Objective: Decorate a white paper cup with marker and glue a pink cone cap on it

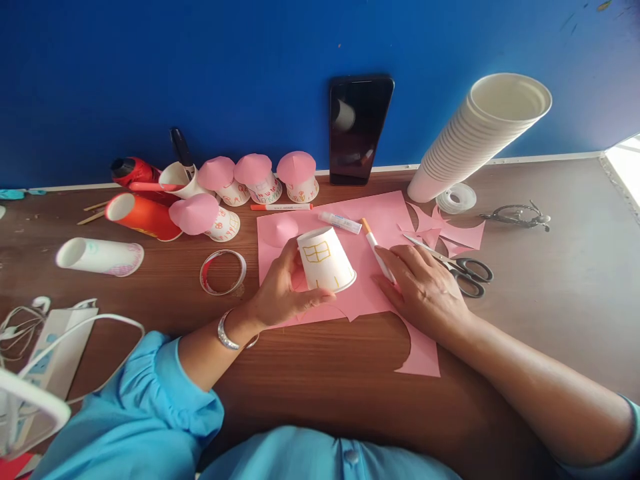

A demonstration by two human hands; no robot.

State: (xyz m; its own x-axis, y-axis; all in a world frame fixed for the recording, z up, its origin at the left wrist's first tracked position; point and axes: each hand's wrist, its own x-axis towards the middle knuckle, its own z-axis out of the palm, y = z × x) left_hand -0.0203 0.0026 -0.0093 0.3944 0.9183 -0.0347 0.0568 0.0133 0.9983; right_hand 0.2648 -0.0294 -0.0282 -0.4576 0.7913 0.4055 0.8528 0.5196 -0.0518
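My left hand (pixel 285 287) is closed around a small white paper cup (pixel 325 263), held upside down and tilted above the pink paper. A window is drawn on the cup in dark yellow, with short strokes of the same colour near its rim. My right hand (pixel 425 287) rests low over the right part of the pink paper (pixel 370 293). Its thumb and fingers close around a white felt-tip marker (pixel 376 248) with an orange end; the marker's lower end is partly hidden. Scissors (pixel 463 270) with black handles lie beside and partly under this hand.
Several decorated cups with pink cone tops (pixel 297 167) stand at the back left. A glue stick (pixel 340 222), an orange marker (pixel 281 207) and a pink cone (pixel 280 230) lie nearby. A phone (pixel 361 130) and a leaning cup stack (pixel 470 143) rest against the blue wall.
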